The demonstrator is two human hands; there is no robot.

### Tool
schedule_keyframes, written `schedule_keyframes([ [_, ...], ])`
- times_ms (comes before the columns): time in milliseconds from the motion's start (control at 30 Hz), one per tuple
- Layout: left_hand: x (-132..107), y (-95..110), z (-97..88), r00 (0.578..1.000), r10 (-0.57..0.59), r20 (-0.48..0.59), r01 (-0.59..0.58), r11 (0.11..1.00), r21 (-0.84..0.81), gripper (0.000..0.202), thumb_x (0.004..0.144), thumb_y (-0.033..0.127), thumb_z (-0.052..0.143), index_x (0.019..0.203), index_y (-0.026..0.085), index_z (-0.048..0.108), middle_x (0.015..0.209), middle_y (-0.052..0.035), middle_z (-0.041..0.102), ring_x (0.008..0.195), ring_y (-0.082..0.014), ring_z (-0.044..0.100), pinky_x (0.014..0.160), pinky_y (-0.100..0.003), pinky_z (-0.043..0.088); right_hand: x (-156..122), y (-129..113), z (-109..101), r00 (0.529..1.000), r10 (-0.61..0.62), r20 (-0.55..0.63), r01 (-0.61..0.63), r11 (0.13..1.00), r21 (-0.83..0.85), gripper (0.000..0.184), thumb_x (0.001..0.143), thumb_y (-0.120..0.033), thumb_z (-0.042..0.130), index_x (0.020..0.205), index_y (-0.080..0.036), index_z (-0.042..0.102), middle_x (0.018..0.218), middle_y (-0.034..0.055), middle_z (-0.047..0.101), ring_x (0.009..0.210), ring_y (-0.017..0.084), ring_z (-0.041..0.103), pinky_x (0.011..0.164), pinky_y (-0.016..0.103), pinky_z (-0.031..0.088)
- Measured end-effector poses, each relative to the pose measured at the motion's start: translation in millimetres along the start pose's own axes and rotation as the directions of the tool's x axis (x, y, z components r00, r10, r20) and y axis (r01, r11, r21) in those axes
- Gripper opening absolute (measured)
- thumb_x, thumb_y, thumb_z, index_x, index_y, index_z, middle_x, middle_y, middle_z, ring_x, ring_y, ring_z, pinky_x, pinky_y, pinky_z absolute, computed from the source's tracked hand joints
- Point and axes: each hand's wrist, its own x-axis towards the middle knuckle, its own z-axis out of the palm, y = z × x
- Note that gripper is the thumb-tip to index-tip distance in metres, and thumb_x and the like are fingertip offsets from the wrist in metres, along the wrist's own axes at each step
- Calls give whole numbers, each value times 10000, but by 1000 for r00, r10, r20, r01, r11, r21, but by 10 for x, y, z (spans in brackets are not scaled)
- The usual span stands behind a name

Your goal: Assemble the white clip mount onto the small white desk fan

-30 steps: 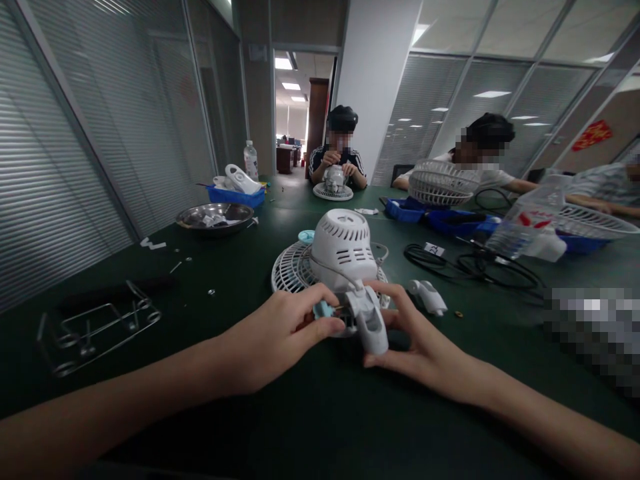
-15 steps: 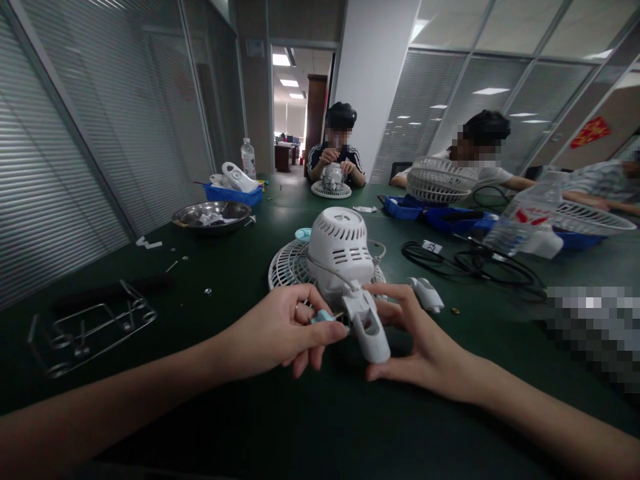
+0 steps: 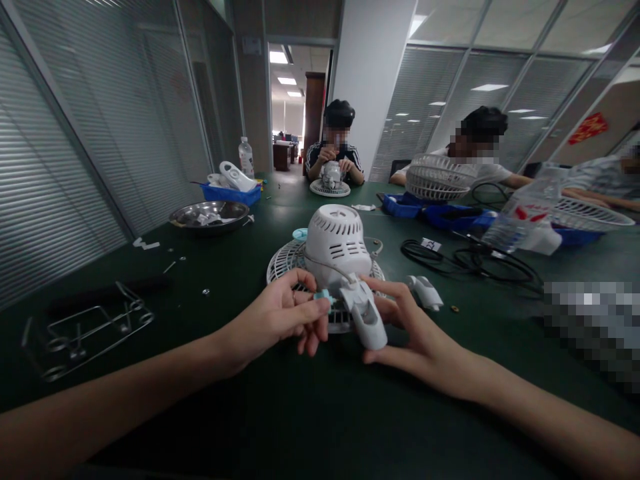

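Left hand (image 3: pixel 280 310) is pinching a pale-blue knob (image 3: pixel 323 295) between thumb and forefinger, other fingers curling loosely. Right hand (image 3: pixel 417 320) is half open, gripping a white neck piece (image 3: pixel 371 327), thumb at its lower end. Knob is probably handling light and stiff, head offering best hold; neck likely rigid, slightly slippery, wanting a grip on both sides. Neck is looking smooth, rounded, hollowed by a long slot. Beyond, a vented white motor housing (image 3: pixel 336 243) is resting over a ribbed grille (image 3: pixel 280 263), midway along the tabletop's (image 3: pixel 280 413) near edge.
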Motion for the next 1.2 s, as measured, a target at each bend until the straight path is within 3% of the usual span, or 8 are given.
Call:
schedule_keyframes([
  [267,27,47,-35,998,-58,37,57,998,33,267,858,350,660,886,164,470,702,-24,724,583,-106,634,560,-222,463,-1,10,37,1000,8,-17,-8,1000,-27,694,866,-331,673,1390,-295,219,1037,33,641,1140,245,575,886,397,527],
  [433,32,30,-66,997,-33,68,28,997,76,214,862,285,660,872,152,492,722,-16,720,580,-86,619,573,-213,462,-5,20,45,1000,-1,-9,1,1000,-28,677,877,-323,661,1380,-293,208,1148,60,633,1115,230,595,884,399,531],
  [767,-42,-20,-40,974,-7,225,-5,999,54,183,873,144,600,1020,157,493,912,-14,629,716,-97,612,713,-269,475,-1,89,61,995,-101,-15,100,995,-26,698,869,-283,682,1367,-353,197,1137,8,644,1029,165,619,893,355,516],
  [1067,-55,36,-21,961,-64,268,14,983,186,213,887,206,570,1007,217,394,906,9,581,688,-107,568,679,-286,433,-4,97,64,996,-94,-6,94,996,-9,720,867,-290,683,1374,-394,182,1112,-10,651,1023,165,619,860,345,527],
  [1200,-80,87,-4,944,-141,300,31,938,346,232,912,190,522,1029,232,327,899,13,586,702,-109,540,693,-300,429,0,73,67,995,-95,19,96,995,-21,710,878,-283,669,1379,-402,179,1084,-25,650,1019,164,614,861,344,521],
])
